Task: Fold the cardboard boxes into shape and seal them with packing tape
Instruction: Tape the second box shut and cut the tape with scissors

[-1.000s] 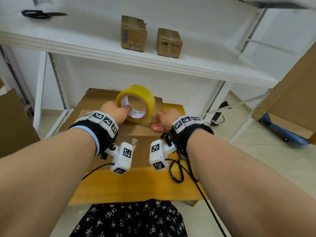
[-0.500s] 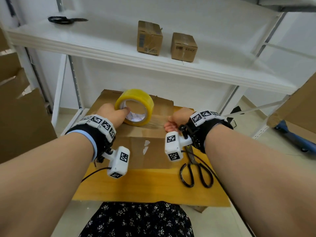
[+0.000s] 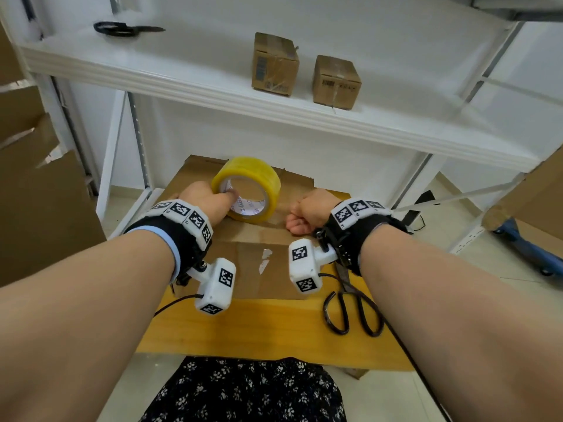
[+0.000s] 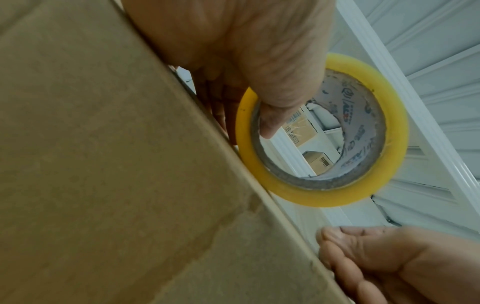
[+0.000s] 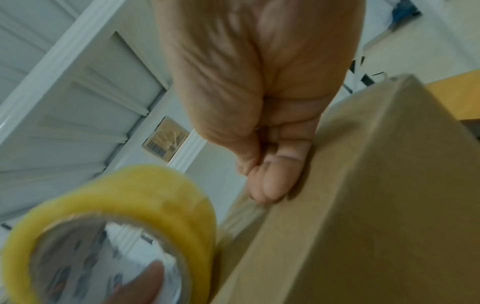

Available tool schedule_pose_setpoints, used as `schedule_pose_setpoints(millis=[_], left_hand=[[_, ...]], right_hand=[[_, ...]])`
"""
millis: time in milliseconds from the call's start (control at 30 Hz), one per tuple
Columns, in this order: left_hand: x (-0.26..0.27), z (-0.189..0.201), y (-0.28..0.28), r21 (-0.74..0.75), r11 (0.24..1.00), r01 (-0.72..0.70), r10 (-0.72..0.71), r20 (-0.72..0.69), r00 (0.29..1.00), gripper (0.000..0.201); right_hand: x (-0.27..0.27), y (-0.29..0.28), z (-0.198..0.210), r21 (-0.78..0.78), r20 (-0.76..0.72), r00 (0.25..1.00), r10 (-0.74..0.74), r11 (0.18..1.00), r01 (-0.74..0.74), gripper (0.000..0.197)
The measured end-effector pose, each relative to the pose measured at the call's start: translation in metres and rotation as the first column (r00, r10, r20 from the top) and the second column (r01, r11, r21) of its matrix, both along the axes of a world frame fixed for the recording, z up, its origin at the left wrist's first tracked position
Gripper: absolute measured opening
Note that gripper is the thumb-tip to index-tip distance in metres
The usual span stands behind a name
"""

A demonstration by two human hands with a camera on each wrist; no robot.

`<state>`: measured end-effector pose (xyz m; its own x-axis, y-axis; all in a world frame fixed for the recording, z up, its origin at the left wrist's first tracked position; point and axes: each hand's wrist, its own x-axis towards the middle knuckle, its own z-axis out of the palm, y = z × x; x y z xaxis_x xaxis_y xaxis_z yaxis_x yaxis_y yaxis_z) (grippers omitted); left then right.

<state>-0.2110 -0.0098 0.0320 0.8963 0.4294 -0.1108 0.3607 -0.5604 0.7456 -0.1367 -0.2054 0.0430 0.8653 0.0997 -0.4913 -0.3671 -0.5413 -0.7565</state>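
Since half a second ago little has shifted: the left hand (image 3: pixel 203 200) still holds the roll of packing tape (image 3: pixel 248 186) upright on the cardboard box (image 3: pixel 249 263), and the right hand (image 3: pixel 309 212) has stayed clenched just to the roll's right. Only the view has swung slightly, so the scissors (image 3: pixel 353 306) beside the right wrist show more fully than a second ago, when only their handles peeked out.

Seen from the left wrist, the left thumb (image 4: pixel 272 107) is hooked inside the roll's core while the other fingers wrap the outer yellow band, and the roll touches the box's top edge. From the right wrist, the right hand's fingers (image 5: pixel 275 181) are curled tight, with the thumb pinched against them, pressing on the box's top face near its edge; a shiny strip of tape (image 5: pixel 241 218) runs from under them toward the roll, though whether they actually pinch its end I cannot tell.

The box lies on the yellow wooden surface (image 3: pixel 268 327), with flat cardboard beneath and behind it. Above, a white shelf (image 3: pixel 213 83) carries two small sealed boxes (image 3: pixel 304 70) and a second pair of scissors (image 3: pixel 125 28).
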Motion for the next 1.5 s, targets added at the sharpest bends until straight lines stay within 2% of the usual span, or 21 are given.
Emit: schedule_pose_setpoints(millis=[67,200,367,500,567,600,633,700,733,800,867,933,1033,1133,1333,1467,1500], left_hand=[[0.001,-0.001,0.000,0.005,1.000,0.007,-0.007,0.002,1.000,0.037],[0.004,-0.002,0.001,0.011,1.000,-0.006,0.006,0.008,1.000,0.037],[0.004,-0.002,0.001,0.056,0.998,-0.005,0.007,-0.022,1.000,0.035],[0.003,-0.002,0.003,0.031,1.000,0.006,-0.005,-0.012,1.000,0.036],[0.002,-0.002,0.003,0.043,0.999,0.017,-0.017,-0.012,1.000,0.037],[0.001,-0.002,0.003,0.051,0.998,0.019,-0.019,-0.013,1.000,0.037],[0.000,-0.001,0.003,0.060,0.998,0.020,-0.020,-0.013,1.000,0.037],[-0.001,0.001,0.003,0.075,0.997,0.021,-0.019,-0.018,1.000,0.038],[-0.001,0.001,0.003,0.078,0.997,0.023,-0.021,-0.024,0.999,0.038],[-0.002,0.002,0.003,0.077,0.996,0.032,-0.030,-0.029,0.999,0.039],[-0.002,0.002,0.005,0.072,0.996,0.044,-0.042,-0.023,0.999,0.039],[0.000,-0.001,0.005,0.081,0.995,0.049,-0.047,-0.026,0.999,0.043],[0.003,-0.004,0.000,0.131,0.991,0.019,-0.014,-0.043,0.999,0.051],[0.004,-0.002,-0.003,0.148,0.989,-0.019,0.028,-0.056,0.998,0.051],[0.004,0.001,0.006,0.227,0.974,-0.016,0.034,-0.073,0.997,0.052],[0.000,-0.001,0.011,0.244,0.970,-0.006,0.026,-0.081,0.996,0.049],[-0.001,-0.002,0.012,0.250,0.968,-0.003,0.025,-0.086,0.996,0.049]], right_hand=[[0.004,-0.009,0.003,-0.044,-0.015,0.999,-0.036,0.998,0.035,0.028],[0.001,-0.002,0.012,-0.101,-0.086,0.994,-0.062,0.994,0.053,0.040],[-0.010,0.035,0.005,-0.161,0.142,0.982,0.124,0.982,-0.100,0.025],[-0.006,0.020,0.007,-0.034,0.065,0.997,0.040,0.999,-0.037,0.027],[-0.007,0.006,0.014,-0.049,-0.019,1.000,-0.013,0.999,0.012,0.026],[-0.008,0.003,0.016,-0.077,-0.044,0.998,-0.050,0.996,0.046,0.022],[-0.014,0.005,0.022,-0.050,-0.077,0.995,-0.061,0.997,0.058,0.009],[-0.015,0.015,0.022,-0.014,-0.019,0.998,-0.058,0.998,0.058,0.023],[-0.016,0.024,0.020,0.005,0.030,0.999,-0.022,1.000,0.022,0.013],[-0.017,0.033,0.012,-0.046,0.105,0.994,0.041,0.998,-0.037,0.015],[-0.023,0.036,0.012,0.004,0.124,0.992,0.034,0.999,-0.035,0.021],[-0.025,0.033,0.011,-0.009,0.149,0.988,0.041,0.999,-0.040,0.021],[-0.026,0.030,0.007,-0.017,0.176,0.982,0.073,0.997,-0.071,0.024],[-0.026,0.027,0.002,0.002,0.215,0.976,0.033,0.999,-0.034,0.026],[-0.032,0.027,0.008,0.026,0.201,0.979,0.002,1.000,-0.007,0.023],[-0.033,0.029,0.005,-0.041,0.263,0.964,0.046,0.998,-0.036,0.017],[-0.032,0.029,0.003,-0.096,0.284,0.954,0.097,0.993,-0.072,0.018]])
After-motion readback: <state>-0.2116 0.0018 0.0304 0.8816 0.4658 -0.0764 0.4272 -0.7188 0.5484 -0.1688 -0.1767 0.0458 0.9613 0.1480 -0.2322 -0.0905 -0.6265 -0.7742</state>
